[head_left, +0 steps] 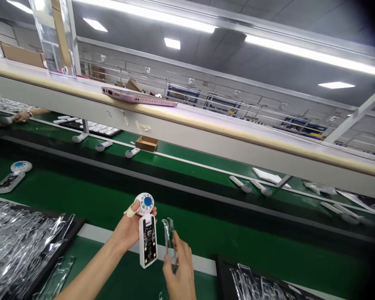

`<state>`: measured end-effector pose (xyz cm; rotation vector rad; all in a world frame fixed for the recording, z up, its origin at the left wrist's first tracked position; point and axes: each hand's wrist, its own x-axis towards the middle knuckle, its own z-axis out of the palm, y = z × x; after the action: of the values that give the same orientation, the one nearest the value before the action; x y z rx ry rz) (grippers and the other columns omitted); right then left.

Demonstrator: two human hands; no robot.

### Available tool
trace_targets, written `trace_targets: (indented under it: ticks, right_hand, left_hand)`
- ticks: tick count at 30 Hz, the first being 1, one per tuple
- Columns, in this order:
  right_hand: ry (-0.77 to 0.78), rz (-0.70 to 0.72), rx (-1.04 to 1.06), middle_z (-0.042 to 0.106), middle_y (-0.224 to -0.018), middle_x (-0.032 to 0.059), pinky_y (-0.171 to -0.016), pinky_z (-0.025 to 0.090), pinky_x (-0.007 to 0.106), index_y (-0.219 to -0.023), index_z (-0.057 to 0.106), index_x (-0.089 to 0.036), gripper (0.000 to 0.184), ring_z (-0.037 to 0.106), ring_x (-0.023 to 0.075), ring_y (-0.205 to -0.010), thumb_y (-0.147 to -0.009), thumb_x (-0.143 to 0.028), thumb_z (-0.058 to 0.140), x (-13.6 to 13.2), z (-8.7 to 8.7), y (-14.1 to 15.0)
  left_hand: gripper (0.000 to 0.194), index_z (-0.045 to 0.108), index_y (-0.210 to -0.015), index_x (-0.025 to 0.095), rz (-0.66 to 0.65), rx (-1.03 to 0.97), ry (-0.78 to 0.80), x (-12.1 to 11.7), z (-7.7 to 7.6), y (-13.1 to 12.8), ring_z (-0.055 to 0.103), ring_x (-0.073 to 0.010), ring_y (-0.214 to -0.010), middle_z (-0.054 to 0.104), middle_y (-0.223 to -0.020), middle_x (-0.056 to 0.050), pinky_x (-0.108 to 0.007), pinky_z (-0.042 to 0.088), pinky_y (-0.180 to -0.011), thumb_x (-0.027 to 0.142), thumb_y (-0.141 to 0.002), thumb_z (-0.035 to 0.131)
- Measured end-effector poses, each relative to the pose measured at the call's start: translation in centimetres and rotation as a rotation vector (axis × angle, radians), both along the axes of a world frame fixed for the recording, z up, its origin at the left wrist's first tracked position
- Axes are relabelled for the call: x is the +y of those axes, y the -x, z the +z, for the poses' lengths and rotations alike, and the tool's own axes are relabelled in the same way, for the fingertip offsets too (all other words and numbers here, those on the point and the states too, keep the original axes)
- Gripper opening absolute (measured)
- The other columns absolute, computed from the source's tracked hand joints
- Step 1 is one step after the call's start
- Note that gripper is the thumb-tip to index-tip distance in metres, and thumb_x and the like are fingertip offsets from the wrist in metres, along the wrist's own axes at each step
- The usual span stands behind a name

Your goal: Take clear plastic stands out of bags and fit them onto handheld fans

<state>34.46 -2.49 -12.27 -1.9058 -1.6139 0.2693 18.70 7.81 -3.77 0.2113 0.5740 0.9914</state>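
Left hand: here's the left hand (128, 230), fingers curled firmly round a white plastic handheld device with a round blue-centred head (147, 233), a beige wrap (130, 211) on one digit.

Right hand: the right hand (181, 271) is pinching a clear moulded plastic shell (169, 241) between thumb and fingers, just beside the device, not visibly touching it.

Where it is: both pieces are held up over a green conveyor belt (253, 246), between two black trays.

Which way it points: the device's long axis runs almost straight away from the wearer, round head at the far end, with a black circuit board (148, 241) facing up. The shell stands nearly upright, its long axis close to parallel with the device.

Counts: two black trays, the left tray (25, 212) and the right tray (223, 275), each heaped with clear shells (18, 246). One more white device (11, 179) lies on the near belt, board up. At least seven white pieces (133, 152) sit along the far belt; the far right ones are too blurred to count surely.

Further off: a co-worker's hand (23, 116) wearing a bracelet reaches in at the far left. One small cardboard box (146, 143) sits on the far belt, and one pink flat handset (139, 96) lies on the beige-edged ledge (190, 125).
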Motion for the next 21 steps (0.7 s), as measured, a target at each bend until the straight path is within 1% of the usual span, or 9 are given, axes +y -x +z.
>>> trace_targets:
  ticks: [2, 4, 6, 9, 13, 17, 19, 21]
  right_hand:
    - [-0.068, 0.070, -0.045, 0.049, -0.124, 0.0099, -0.085, 0.047, 0.041, -0.143, 0.015, -0.029, 0.065, 0.048, 0.0308, -0.113, -0.084, -0.020, 0.042, -1.1, 1.7, 2.4]
    - [-0.093, 0.086, -0.092, 0.050, -0.122, 0.0104, -0.086, 0.047, 0.043, -0.144, 0.009, -0.029, 0.074, 0.047, 0.0323, -0.112, -0.081, -0.016, 0.045, -1.9, 3.0, 4.5]
    - [-0.110, 0.073, -0.104, 0.049, -0.120, 0.0108, -0.084, 0.048, 0.044, -0.144, 0.003, -0.031, 0.080, 0.049, 0.0329, -0.110, -0.078, -0.011, 0.045, -2.4, 3.9, 5.9]
    - [-0.143, 0.042, -0.070, 0.046, -0.121, 0.0121, -0.079, 0.050, 0.043, -0.143, -0.001, -0.033, 0.087, 0.050, 0.0330, -0.107, -0.073, -0.005, 0.043, -3.0, 4.7, 7.1]
    - [-0.148, 0.016, -0.064, 0.045, -0.122, 0.0124, -0.080, 0.051, 0.045, -0.143, -0.004, -0.035, 0.088, 0.049, 0.0340, -0.110, -0.074, -0.005, 0.041, -3.5, 4.8, 8.0]
    - [-0.119, 0.017, -0.070, 0.051, -0.124, 0.0104, -0.080, 0.051, 0.044, -0.141, -0.015, -0.035, 0.079, 0.054, 0.0316, -0.108, -0.084, -0.011, 0.035, -4.1, 3.9, 8.6]
    - [-0.112, 0.037, -0.053, 0.049, -0.130, 0.0077, -0.082, 0.051, 0.042, -0.140, -0.018, -0.036, 0.076, 0.054, 0.0297, -0.111, -0.088, -0.015, 0.032, -4.3, 3.6, 8.7]
    - [-0.092, 0.062, 0.036, 0.046, -0.134, 0.0060, -0.074, 0.054, 0.035, -0.141, -0.016, -0.037, 0.070, 0.059, 0.0268, -0.104, -0.091, -0.020, 0.030, -4.4, 3.7, 8.8]
  left_hand:
    - [0.030, 0.056, -0.101, 0.012, 0.014, -0.030, 0.026, -1.1, 0.7, 0.2, 0.065, -0.0262, -0.087, 0.067, -0.087, -0.011, -0.042, 0.052, -0.079, 0.036, -0.083, 0.055]
    - [0.029, 0.057, -0.100, 0.011, 0.018, -0.046, 0.038, -2.1, 1.5, 0.3, 0.065, -0.0268, -0.087, 0.067, -0.087, -0.012, -0.044, 0.052, -0.080, 0.035, -0.084, 0.053]
    - [0.030, 0.057, -0.100, 0.009, 0.011, -0.063, 0.034, -3.0, 2.2, 0.4, 0.065, -0.0273, -0.087, 0.067, -0.087, -0.014, -0.045, 0.051, -0.082, 0.035, -0.085, 0.052]
    - [0.029, 0.058, -0.098, 0.009, 0.009, -0.087, -0.011, -4.0, 2.9, 0.7, 0.065, -0.0271, -0.087, 0.067, -0.088, -0.014, -0.047, 0.050, -0.084, 0.034, -0.085, 0.052]
    - [0.028, 0.060, -0.098, 0.009, 0.029, -0.071, -0.065, -4.7, 3.6, 1.4, 0.065, -0.0259, -0.085, 0.067, -0.089, -0.014, -0.046, 0.050, -0.085, 0.033, -0.084, 0.053]
    - [0.030, 0.061, -0.099, 0.008, 0.036, -0.020, -0.088, -5.2, 4.1, 1.9, 0.065, -0.0256, -0.085, 0.068, -0.090, -0.015, -0.043, 0.051, -0.085, 0.032, -0.083, 0.056]
    - [0.031, 0.062, -0.099, 0.008, 0.059, 0.001, -0.117, -5.4, 4.3, 2.1, 0.064, -0.0258, -0.088, 0.068, -0.090, -0.014, -0.041, 0.050, -0.086, 0.032, -0.080, 0.059]
    - [0.034, 0.062, -0.100, 0.010, 0.065, 0.012, -0.152, -5.6, 4.5, 2.2, 0.063, -0.0265, -0.093, 0.069, -0.092, -0.013, -0.039, 0.049, -0.087, 0.035, -0.077, 0.063]
